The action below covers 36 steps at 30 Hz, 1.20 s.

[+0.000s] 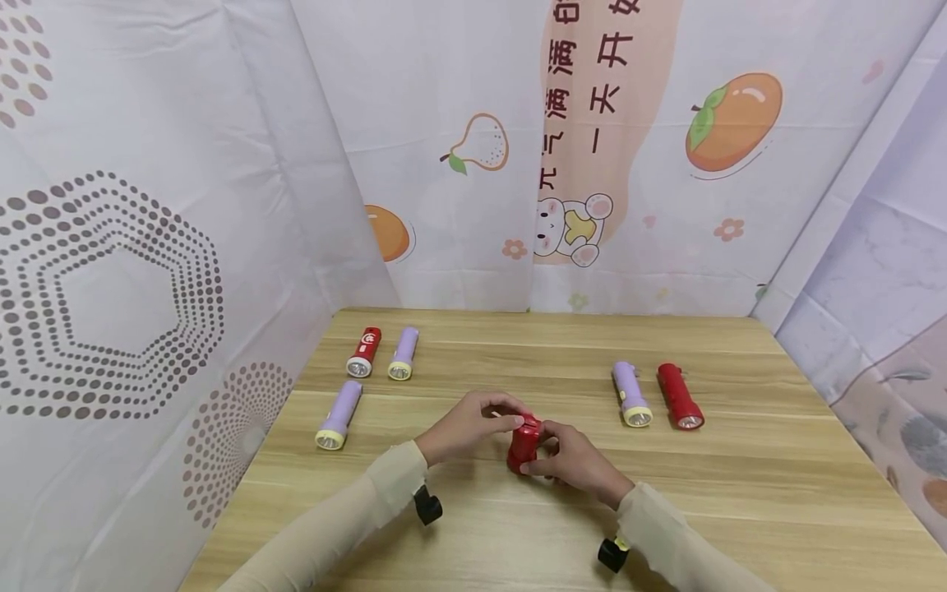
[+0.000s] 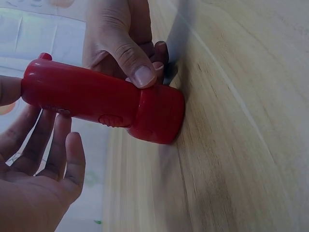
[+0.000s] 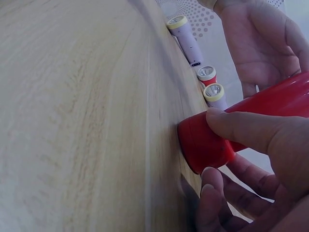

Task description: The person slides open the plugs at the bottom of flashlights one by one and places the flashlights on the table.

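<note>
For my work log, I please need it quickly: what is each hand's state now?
Left hand: holding the upper end of the middle red flashlight.
Right hand: gripping its lower, wider end.

Slants left forearm (image 1: 325, 522) and right forearm (image 1: 676, 534), sleeved in cream, inward over the table (image 1: 510, 353), toward its far edge. Pinches between thumb and fingers with left hand (image 1: 473, 421), raised higher, palm turned inward. Grips with right hand (image 1: 579, 462) lower down, pressing with the thumb and curling the fingers. Holds both close together, between the table's left and right edges.
</note>
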Each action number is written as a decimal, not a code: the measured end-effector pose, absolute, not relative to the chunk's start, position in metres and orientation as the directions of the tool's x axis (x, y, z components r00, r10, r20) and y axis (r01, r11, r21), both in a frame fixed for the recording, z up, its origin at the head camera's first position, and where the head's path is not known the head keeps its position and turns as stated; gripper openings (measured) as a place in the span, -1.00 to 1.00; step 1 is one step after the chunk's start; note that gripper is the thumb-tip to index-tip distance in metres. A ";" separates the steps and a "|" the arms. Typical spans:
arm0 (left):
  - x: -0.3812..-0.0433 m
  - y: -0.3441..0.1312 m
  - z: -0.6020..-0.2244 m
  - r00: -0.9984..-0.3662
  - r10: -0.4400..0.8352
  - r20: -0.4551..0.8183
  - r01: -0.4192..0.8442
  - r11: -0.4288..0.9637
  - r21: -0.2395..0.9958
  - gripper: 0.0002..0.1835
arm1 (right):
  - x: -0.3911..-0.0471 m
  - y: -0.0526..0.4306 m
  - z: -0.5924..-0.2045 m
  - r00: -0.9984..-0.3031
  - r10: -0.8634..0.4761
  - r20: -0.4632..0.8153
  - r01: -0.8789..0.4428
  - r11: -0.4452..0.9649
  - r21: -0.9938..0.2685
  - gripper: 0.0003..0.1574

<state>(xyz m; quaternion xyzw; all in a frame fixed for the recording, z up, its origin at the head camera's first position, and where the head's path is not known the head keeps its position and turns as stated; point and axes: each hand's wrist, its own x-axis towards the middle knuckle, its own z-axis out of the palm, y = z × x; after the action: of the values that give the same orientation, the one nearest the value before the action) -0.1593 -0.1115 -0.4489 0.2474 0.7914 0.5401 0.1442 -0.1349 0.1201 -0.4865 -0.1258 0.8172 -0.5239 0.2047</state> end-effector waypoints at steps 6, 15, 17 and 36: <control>-0.159 -0.110 -0.447 -0.846 0.533 0.019 0.211 0.301 0.930 -0.83 | -0.136 0.120 -0.488 -0.882 -0.429 -0.196 0.001 0.415 -0.910 -0.41; -0.161 -0.109 -0.448 -0.852 0.523 -0.011 0.152 0.267 0.952 -0.83 | -0.137 0.119 -0.487 -0.885 -0.421 -0.199 0.007 0.416 -0.909 -0.42; -0.161 -0.108 -0.448 -0.851 0.525 -0.011 0.144 0.254 0.957 -0.83 | -0.137 0.119 -0.487 -0.885 -0.421 -0.200 0.010 0.411 -0.911 -0.42; -0.163 -0.106 -0.451 -0.849 0.528 -0.026 0.102 0.212 0.972 -0.82 | -0.135 0.119 -0.486 -0.886 -0.421 -0.196 0.015 0.396 -0.918 -0.35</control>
<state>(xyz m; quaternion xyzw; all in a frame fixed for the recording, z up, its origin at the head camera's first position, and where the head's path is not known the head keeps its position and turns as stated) -0.1632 -0.1063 -0.4513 0.2076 0.7574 0.5924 0.1798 -0.1346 0.1191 -0.4857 -0.1254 0.8104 -0.5348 0.2037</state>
